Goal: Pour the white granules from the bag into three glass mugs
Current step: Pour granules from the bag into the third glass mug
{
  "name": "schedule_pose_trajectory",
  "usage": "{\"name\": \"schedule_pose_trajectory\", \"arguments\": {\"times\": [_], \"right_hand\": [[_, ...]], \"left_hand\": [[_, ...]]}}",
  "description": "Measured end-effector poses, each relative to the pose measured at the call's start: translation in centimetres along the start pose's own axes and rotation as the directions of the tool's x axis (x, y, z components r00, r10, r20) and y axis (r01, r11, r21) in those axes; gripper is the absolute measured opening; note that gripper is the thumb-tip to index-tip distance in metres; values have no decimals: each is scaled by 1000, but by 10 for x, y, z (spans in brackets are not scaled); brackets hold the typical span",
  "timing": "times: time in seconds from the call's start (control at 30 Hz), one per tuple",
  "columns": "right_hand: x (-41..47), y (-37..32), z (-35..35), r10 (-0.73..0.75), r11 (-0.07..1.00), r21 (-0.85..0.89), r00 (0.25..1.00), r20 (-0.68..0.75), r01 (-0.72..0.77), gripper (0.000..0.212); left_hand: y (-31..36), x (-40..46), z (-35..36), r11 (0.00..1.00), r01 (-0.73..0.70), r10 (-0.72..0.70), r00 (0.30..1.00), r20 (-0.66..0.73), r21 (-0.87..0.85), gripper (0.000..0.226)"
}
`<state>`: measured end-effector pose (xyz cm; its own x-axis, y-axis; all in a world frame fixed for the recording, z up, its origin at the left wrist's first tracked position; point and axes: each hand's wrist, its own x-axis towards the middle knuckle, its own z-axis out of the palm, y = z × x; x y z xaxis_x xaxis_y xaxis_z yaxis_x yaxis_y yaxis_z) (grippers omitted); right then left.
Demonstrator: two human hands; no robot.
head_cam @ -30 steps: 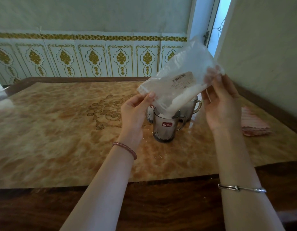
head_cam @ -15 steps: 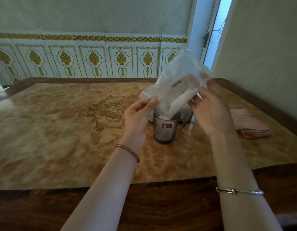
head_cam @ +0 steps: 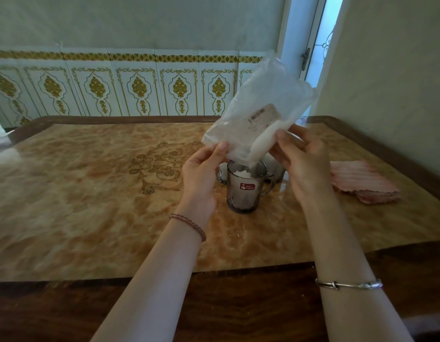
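Observation:
A clear plastic bag (head_cam: 258, 112) with a barcode label hangs tilted, mouth down, over a smoky glass mug (head_cam: 243, 193) with a red sticker. White granules (head_cam: 259, 144) have gathered in the bag's lower corner, and a white heap shows inside the mug. My left hand (head_cam: 201, 174) pinches the bag's lower left edge. My right hand (head_cam: 302, 159) grips its right side. Two more glass mugs stand behind: one (head_cam: 222, 174) peeks out past my left hand, the other (head_cam: 275, 169) is mostly hidden by my right hand.
The mugs stand on a glossy marbled table (head_cam: 90, 206) with a dark wooden rim. A folded pink cloth (head_cam: 362, 183) lies to the right. A few spilled white grains (head_cam: 236, 233) dot the surface in front of the mug. A wall runs close along the right.
The bag has swung more upright over the front mug. My right hand slid down from the bag's upper corner to near its mouth, and more white granules sit in the mug.

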<state>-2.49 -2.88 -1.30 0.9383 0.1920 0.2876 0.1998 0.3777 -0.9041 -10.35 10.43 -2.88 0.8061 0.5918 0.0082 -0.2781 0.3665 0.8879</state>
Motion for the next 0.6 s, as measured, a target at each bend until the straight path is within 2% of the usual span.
{"name": "schedule_pose_trajectory", "arguments": {"times": [0.2,0.37,0.5,0.6], "right_hand": [[-6,0,8,-133,991,-12,987,-96,132,22],[-6,3,8,-128,992,-30,989,-71,126,20],[-2,1,4,-137,989,33,985,-106,141,13],[-4,3,5,-138,990,-6,987,-84,138,16]], "left_hand": [[3,5,-4,991,-134,134,990,-36,22,16],[-1,-2,1,991,-102,98,994,41,92,12],[0,2,-1,994,-102,101,995,21,49,4],[0,1,-1,995,-82,80,996,39,50,5]]}}
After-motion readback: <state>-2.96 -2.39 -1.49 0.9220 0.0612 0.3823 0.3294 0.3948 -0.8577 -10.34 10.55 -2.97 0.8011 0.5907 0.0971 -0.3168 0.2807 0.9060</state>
